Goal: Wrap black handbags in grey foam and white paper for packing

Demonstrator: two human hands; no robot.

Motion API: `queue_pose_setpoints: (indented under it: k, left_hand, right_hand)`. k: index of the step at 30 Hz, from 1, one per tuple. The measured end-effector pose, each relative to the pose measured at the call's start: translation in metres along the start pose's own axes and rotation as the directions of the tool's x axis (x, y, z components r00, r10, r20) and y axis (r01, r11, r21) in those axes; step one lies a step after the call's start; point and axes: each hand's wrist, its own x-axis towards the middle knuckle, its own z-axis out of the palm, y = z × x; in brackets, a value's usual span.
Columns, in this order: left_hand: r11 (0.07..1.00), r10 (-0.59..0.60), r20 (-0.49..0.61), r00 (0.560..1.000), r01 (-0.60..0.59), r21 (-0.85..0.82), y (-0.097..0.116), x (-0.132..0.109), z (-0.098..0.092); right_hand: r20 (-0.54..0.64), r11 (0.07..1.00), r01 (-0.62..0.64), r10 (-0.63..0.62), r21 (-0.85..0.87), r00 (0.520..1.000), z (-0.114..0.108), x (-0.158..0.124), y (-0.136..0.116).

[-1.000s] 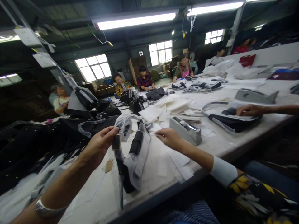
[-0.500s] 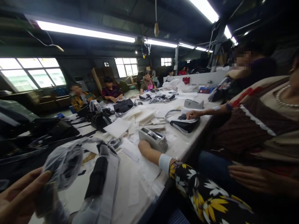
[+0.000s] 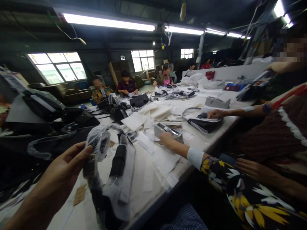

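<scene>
My left hand pinches a looped black bag handle wrapped in clear plastic, thumb on top. The handle belongs to a black bag with white padding, close to me on the table. Past it, my right hand, below a floral sleeve, is at the near side of a grey tape dispenser. Its fingers are curled, and their tips are hidden, so whatever they hold does not show. White sheets and thin plastic lie under and beside that wrist.
A co-worker's hand rests on another black bag at right, near a second tape dispenser. A pile of white paper sheets lies mid-table. Black bags crowd the left; several people sit farther along.
The view has swung left, so the scene sits farther right. My left hand and forearm show more fully, still pinching the wrapped handle. My right hand stays at the tape dispenser.
</scene>
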Motion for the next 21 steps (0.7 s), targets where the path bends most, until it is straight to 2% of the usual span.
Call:
queue_pose_setpoints:
  k: [3,6,11,16,21]
  left_hand:
    - [0.998,0.056,0.061,0.997,-0.054,-0.037,-0.003,0.001,-0.001]
    - [0.995,0.082,0.088,0.993,-0.077,-0.06,-0.006,0.002,-0.003]
    - [0.992,0.104,0.092,0.99,-0.097,-0.08,-0.008,0.006,-0.002]
    - [0.991,0.11,0.1,0.989,-0.102,-0.084,-0.007,0.005,0.002]
    - [0.991,0.126,0.148,0.981,-0.117,-0.063,-0.003,0.0,0.001]
  right_hand:
    - [0.074,0.999,0.003,0.0,-0.046,0.997,-0.002,-0.015,0.008]
    - [0.094,0.998,0.019,-0.013,-0.066,0.996,-0.001,-0.033,0.015]
    - [0.041,0.996,-0.014,0.018,-0.093,0.999,0.001,-0.05,0.022]
    - [-0.032,0.991,-0.064,0.061,-0.119,0.998,0.006,-0.055,0.017]
    - [-0.017,0.993,-0.016,0.015,-0.115,1.0,0.015,-0.061,0.012]
